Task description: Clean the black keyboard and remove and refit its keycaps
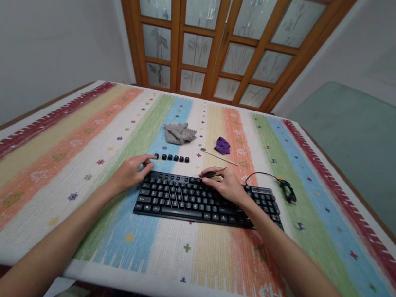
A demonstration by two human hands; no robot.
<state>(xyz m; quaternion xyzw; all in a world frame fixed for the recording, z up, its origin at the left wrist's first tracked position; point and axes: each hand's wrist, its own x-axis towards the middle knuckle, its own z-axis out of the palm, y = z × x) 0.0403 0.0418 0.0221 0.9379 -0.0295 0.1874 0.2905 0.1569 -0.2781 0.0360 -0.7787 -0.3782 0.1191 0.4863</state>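
Head view: from my remote station I take the black keyboard [176,197] as my landmark; it lies flat on the striped tablecloth [205,253], space bar towards the wearer, which I judge lets both hands reach its back edge easily. Beyond its left part, six loose black keycaps [176,158] stand in a tidy row, spaced apart, probably so that none gets lost and their order stays readable. The left hand [132,171] sits at the keyboard's back left corner, unclenched, thumb and forefinger apart, the forefinger's tip at the row's leftmost keycap; I see no firm grip there. The right hand [228,184] is over the keyboard's back edge, right of its middle, fingers closed on a small dark object [209,174]. A thin brownish piece shows by those fingers, too small for me to identify. The low wrist seems to steady that fingertip grasp.

Farther beyond the keyboard's middle I see a crumpled grey cloth [180,133], with a bunched purple cloth [222,145] to its right. A thin rod with a tufted end [219,156] lies between the purple cloth and the keyboard, seemingly kept within reach. Past the keyboard's back right corner its bundled cable [289,191] rests, presumably gathered there to leave the keys unobstructed.
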